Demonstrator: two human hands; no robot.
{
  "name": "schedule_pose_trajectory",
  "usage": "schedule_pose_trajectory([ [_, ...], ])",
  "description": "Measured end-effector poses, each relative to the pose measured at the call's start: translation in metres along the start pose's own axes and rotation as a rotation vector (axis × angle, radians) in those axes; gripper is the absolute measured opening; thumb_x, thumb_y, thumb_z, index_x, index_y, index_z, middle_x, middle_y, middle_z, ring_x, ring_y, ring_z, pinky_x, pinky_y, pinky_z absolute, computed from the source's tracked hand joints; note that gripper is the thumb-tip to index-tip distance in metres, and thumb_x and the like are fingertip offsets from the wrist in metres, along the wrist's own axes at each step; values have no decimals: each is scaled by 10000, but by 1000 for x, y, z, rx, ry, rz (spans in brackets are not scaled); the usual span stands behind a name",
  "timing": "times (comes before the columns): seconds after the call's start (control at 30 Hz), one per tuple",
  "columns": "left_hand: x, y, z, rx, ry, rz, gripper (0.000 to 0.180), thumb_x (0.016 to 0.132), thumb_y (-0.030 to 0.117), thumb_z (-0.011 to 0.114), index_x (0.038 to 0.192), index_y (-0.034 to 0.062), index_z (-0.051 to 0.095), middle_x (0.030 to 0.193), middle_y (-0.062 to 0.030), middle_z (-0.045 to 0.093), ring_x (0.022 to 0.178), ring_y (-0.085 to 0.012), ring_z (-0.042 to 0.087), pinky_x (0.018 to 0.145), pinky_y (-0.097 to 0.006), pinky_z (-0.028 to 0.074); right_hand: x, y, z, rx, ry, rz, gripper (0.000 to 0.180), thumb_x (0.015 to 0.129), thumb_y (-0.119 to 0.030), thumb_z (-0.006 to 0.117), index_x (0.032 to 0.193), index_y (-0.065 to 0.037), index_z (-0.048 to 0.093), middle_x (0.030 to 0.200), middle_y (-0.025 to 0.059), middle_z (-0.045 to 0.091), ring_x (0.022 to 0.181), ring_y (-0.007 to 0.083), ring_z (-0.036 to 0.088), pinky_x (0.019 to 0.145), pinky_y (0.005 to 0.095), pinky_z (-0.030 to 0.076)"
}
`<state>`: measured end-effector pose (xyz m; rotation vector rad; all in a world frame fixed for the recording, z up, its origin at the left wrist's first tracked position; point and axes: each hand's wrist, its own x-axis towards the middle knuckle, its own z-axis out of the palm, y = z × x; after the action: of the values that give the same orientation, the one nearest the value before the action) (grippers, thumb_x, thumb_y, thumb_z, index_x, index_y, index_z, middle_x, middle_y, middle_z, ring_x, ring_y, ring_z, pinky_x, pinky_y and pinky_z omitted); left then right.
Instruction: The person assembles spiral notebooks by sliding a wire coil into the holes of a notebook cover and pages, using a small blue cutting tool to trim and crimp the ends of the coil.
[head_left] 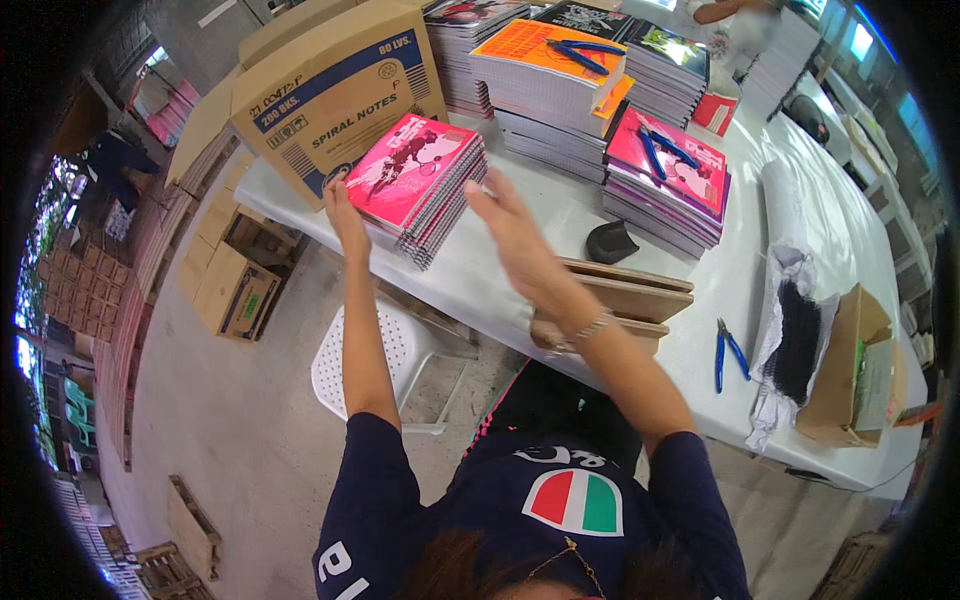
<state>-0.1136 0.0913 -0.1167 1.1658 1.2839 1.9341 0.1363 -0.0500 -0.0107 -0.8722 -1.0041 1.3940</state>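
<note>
1. A low stack of spiral notebooks [415,170] lies near the left end of the table [850,200], close to its near edge. The top cover is smooth, glossy pink with a dark figure; dark coils make a ribbed row along the stack's right side.
2. The left hand [347,222] is at the stack's left side, fingers against the notebooks' edges; whether it grips cannot be told.
3. The right hand [512,235], slightly blurred, is apart from the left, fingers extended beside the coils. Contact there is unclear.
4. Behind the stack, at the table's left end, stands a boxy brown cardboard carton [340,100] with a dark blue printed band.
5. Toward the far edge rises a squared pile with an orange cover [530,55], blue-handled pliers [580,55] lying on it. Right of it, a pink-topped pile [690,185] carries a second blue-handled pair [660,155].
6. Nearer the near edge are a rounded black piece [611,242] and flat-sided wooden boards [630,290], partly behind the right forearm.
7. Toward the right end lie slim blue-handled cutters [730,357], a crinkled white wrapper [785,215] around ridged black material [795,345], and an open cardboard box [840,385].
8. Below the near edge stands a white stool [365,350], its seat dotted with holes.
</note>
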Motion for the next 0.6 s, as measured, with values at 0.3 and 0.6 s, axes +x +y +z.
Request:
schedule_pose_trajectory([
  [0.3,76,68,-15,532,-779,-552,707,889,662,520,1292,84,572,1229,-75,613,1098,-161,571,946,-344,444,29,119,73,-243,205,-60,831,1023,-497,278,1466,138,-22,1556,319,-43,1470,379,-43,1197,402,0],
  [0.6,93,56,-23,567,-865,-608,674,898,569,598,1358,91,478,1251,-70,599,1087,-144,593,954,-392,479,22,132,103,-326,304,-103,790,1035,-456,261,1454,162,2,1534,365,-29,1458,440,-23,1195,457,7],
])
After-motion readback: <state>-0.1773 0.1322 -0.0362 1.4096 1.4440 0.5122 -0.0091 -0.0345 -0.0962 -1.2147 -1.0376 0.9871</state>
